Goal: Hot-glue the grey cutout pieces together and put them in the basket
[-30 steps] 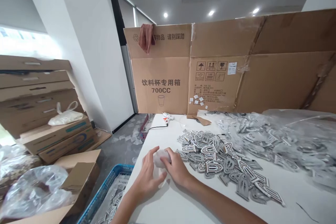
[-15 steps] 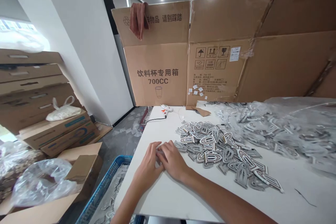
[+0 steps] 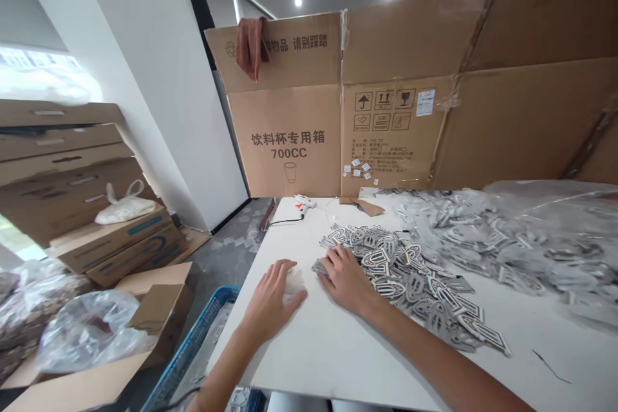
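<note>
My left hand [image 3: 271, 299] rests on the white table [image 3: 290, 364], its fingers curled and thumb apart around a small, whitish see-through thing [image 3: 294, 284] that looks like clear plastic. To its right, my right hand [image 3: 346, 278] is at the near left edge of a heap of flat, arch-shaped pieces [image 3: 415, 283], grey with white and dark outlines. Its thumb and fingers are closed on one grey arch-shaped piece [image 3: 317, 266], which sticks out on the left. My palm hides most of that piece.
A hot glue gun [image 3: 304, 203] with a black cord lies at the far left. Plastic bags of similar pieces [image 3: 468, 225] spread over the right. Tall cardboard [image 3: 290, 109] stands behind the table. A blue basket [image 3: 193, 341] and an opened carton [image 3: 164, 328] are at the left.
My hands were together and have moved apart. My right hand has gone right to the heap and taken hold of a grey piece; my left stays near its spot, the see-through thing now visible.
</note>
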`<state>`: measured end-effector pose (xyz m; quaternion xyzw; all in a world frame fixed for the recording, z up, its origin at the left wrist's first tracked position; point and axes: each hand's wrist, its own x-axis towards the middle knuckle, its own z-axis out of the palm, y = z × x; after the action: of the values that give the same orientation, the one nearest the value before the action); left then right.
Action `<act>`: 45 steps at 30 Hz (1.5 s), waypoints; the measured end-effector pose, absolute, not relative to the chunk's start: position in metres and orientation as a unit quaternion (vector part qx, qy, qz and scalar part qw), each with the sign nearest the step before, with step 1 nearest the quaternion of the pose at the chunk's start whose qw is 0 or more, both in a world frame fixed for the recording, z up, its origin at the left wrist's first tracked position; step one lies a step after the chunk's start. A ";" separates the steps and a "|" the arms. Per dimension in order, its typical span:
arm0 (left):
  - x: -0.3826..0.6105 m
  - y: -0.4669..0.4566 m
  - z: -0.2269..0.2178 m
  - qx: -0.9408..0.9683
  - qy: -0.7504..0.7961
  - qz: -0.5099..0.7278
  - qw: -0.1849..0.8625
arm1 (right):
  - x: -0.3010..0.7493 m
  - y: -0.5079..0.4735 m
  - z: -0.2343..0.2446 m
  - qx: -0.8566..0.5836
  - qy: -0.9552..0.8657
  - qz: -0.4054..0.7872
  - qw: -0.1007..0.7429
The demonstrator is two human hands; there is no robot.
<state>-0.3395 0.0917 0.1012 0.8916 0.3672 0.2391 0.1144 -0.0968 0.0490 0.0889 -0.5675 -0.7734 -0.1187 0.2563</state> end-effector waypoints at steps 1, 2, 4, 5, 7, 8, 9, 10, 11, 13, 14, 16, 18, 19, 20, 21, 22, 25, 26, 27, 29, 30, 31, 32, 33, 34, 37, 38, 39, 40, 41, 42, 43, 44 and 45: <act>-0.336 0.095 0.104 0.896 0.368 0.227 0.103 | -0.094 0.047 0.086 -0.571 -0.773 -0.122 0.246; -0.333 0.098 0.107 0.899 0.367 0.217 0.096 | -0.092 0.046 0.084 -0.577 -0.771 -0.121 0.242; -0.325 0.106 0.110 0.904 0.358 0.207 0.108 | -0.091 0.045 0.081 -0.589 -0.765 -0.116 0.235; -0.322 0.110 0.111 0.904 0.355 0.209 0.120 | -0.091 0.045 0.080 -0.592 -0.763 -0.116 0.231; -0.317 0.116 0.111 0.899 0.352 0.218 0.141 | -0.092 0.046 0.080 -0.596 -0.761 -0.117 0.229; -0.316 0.119 0.111 0.896 0.353 0.223 0.148 | -0.092 0.047 0.080 -0.598 -0.759 -0.115 0.233; -0.315 0.122 0.110 0.894 0.354 0.227 0.154 | -0.091 0.049 0.080 -0.600 -0.755 -0.112 0.238; -0.314 0.125 0.111 0.892 0.355 0.230 0.161 | -0.091 0.050 0.080 -0.603 -0.752 -0.107 0.244; -0.313 0.127 0.111 0.890 0.354 0.233 0.169 | -0.090 0.052 0.079 -0.605 -0.748 -0.104 0.250; -0.310 0.133 0.113 0.889 0.345 0.234 0.187 | -0.088 0.055 0.078 -0.609 -0.742 -0.102 0.260; -0.309 0.136 0.114 0.891 0.339 0.233 0.194 | -0.087 0.056 0.077 -0.610 -0.740 -0.102 0.266; -0.305 0.143 0.116 0.896 0.325 0.227 0.201 | -0.084 0.059 0.075 -0.606 -0.737 -0.100 0.282; -0.301 0.149 0.118 0.902 0.310 0.219 0.205 | -0.080 0.063 0.074 -0.598 -0.737 -0.096 0.301; -0.300 0.152 0.120 0.905 0.302 0.216 0.209 | -0.076 0.065 0.074 -0.592 -0.738 -0.094 0.308; -0.300 0.155 0.121 0.907 0.294 0.213 0.213 | -0.072 0.067 0.074 -0.587 -0.742 -0.092 0.312; -0.300 0.157 0.122 0.909 0.287 0.210 0.217 | -0.067 0.069 0.074 -0.582 -0.746 -0.092 0.311; -0.301 0.159 0.123 0.910 0.282 0.209 0.222 | -0.062 0.071 0.073 -0.579 -0.750 -0.094 0.306; -0.305 0.163 0.125 0.905 0.281 0.217 0.234 | -0.044 0.078 0.071 -0.584 -0.751 -0.108 0.288; -0.306 0.163 0.125 0.903 0.282 0.223 0.235 | -0.039 0.080 0.070 -0.590 -0.746 -0.113 0.287; -0.306 0.163 0.125 0.902 0.282 0.229 0.233 | -0.036 0.082 0.069 -0.594 -0.742 -0.117 0.288; -0.302 0.162 0.127 0.906 0.279 0.233 0.216 | -0.032 0.085 0.068 -0.596 -0.736 -0.120 0.299; -0.299 0.161 0.128 0.911 0.275 0.229 0.203 | -0.033 0.085 0.068 -0.592 -0.736 -0.118 0.306; -0.293 0.159 0.131 0.918 0.269 0.219 0.190 | -0.034 0.086 0.068 -0.587 -0.736 -0.116 0.317; -0.287 0.158 0.133 0.926 0.261 0.205 0.180 | -0.036 0.086 0.068 -0.582 -0.733 -0.113 0.332; -0.280 0.157 0.135 0.933 0.252 0.188 0.173 | -0.039 0.085 0.069 -0.578 -0.727 -0.109 0.354; -0.272 0.156 0.138 0.940 0.240 0.170 0.173 | -0.041 0.084 0.071 -0.574 -0.717 -0.101 0.382; -0.252 0.156 0.140 0.950 0.205 0.128 0.198 | -0.048 0.079 0.075 -0.561 -0.657 -0.052 0.501; -0.247 0.156 0.139 0.949 0.200 0.120 0.212 | -0.051 0.077 0.075 -0.558 -0.629 -0.026 0.541; -0.244 0.156 0.137 0.946 0.200 0.112 0.227 | -0.053 0.075 0.076 -0.557 -0.598 0.007 0.577; -0.243 0.157 0.135 0.942 0.204 0.107 0.243 | -0.056 0.073 0.075 -0.559 -0.565 0.047 0.605; -0.243 0.157 0.132 0.937 0.211 0.106 0.256 | -0.059 0.072 0.075 -0.562 -0.532 0.094 0.626; -0.244 0.158 0.130 0.933 0.216 0.108 0.266 | -0.061 0.072 0.074 -0.563 -0.501 0.147 0.642; -0.246 0.158 0.128 0.931 0.218 0.113 0.272 | -0.064 0.073 0.072 -0.559 -0.471 0.196 0.654; -0.247 0.158 0.127 0.930 0.217 0.120 0.273 | -0.066 0.074 0.071 -0.550 -0.446 0.238 0.665; -0.249 0.158 0.126 0.930 0.215 0.128 0.270 | -0.068 0.075 0.069 -0.538 -0.426 0.268 0.676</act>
<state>-0.2494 0.1584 0.1259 0.9297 0.2147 0.1282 0.2704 -0.0681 0.0751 0.0693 -0.5379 -0.4262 0.2676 0.6763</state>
